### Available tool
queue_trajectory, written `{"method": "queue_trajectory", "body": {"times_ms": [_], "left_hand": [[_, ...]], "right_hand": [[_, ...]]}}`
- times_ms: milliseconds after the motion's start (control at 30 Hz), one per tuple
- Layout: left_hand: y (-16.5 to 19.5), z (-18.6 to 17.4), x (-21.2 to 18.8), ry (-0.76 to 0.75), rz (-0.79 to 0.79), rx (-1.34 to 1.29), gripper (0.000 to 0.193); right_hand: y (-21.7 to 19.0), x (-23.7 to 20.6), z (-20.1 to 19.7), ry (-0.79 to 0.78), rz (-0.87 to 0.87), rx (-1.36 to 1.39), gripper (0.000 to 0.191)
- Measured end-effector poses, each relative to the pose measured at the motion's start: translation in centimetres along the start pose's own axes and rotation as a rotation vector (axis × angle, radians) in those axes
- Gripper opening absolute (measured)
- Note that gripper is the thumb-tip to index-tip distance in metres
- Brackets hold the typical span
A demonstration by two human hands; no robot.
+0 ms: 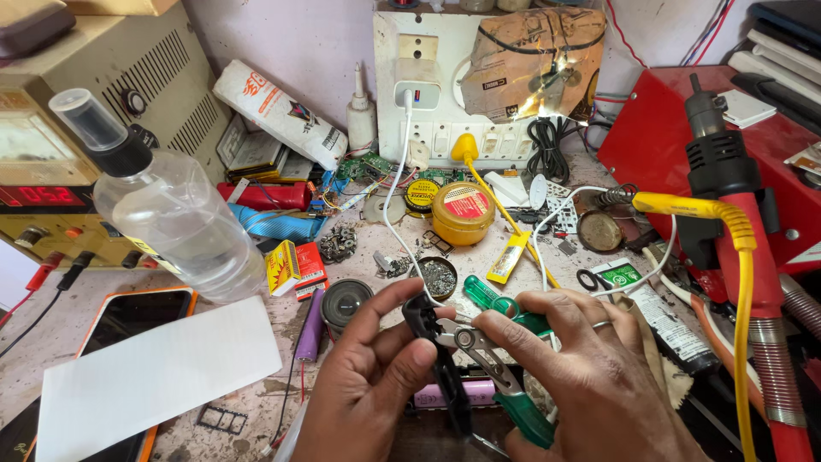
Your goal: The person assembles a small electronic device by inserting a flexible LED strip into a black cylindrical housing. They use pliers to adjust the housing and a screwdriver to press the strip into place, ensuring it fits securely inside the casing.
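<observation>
Down at six o'clock, the left hand (376, 381) pinches a small black part (421, 315), fingers closed tight on it. Right beside it, the right hand (590, 376) grips green-handled pliers (500, 376), whose tip touches the part. At nine o'clock, a clear bottle (171, 214) lies on the messy worktop (60, 329).
</observation>
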State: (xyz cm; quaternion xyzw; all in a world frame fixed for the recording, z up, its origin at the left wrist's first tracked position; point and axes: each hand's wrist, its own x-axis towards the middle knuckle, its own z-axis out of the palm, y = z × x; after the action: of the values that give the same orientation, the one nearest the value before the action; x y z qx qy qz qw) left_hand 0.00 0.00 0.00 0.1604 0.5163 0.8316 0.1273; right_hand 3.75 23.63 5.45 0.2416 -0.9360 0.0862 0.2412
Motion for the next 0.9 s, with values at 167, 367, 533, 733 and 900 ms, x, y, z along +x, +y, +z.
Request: {"method": "queue_trajectory", "body": {"times_ms": [167,367,533,733,900], "left_hand": [[0.1,1.5,0.7,-0.068,0.061,-0.009,0.057],[-0.3,2.4,1.6,-0.092,0.085,-0.131,0.054],[-1.3,2.3,1.9,-0.08,0.17,-0.064,0.05],[-2.6,2.7,2.2,-0.072,0.306,-0.044,0.049],[-2.7,2.5,2.3,-0.104,0.334,-0.031,0.046]], "right_hand": [[0.1,-0.4,-0.4,0.083,0.007,-0.061,0.106],[0.7,-0.6,-0.1,0.14,-0.01,-0.122,0.098],[1.3,-0.9,1.3,0.099,0.039,-0.027,0.097],[2.9,-1.9,1.9,-0.061,0.08,0.072,0.083],[4.2,-1.9,1.8,-0.149,0.089,0.318,0.08]]}}
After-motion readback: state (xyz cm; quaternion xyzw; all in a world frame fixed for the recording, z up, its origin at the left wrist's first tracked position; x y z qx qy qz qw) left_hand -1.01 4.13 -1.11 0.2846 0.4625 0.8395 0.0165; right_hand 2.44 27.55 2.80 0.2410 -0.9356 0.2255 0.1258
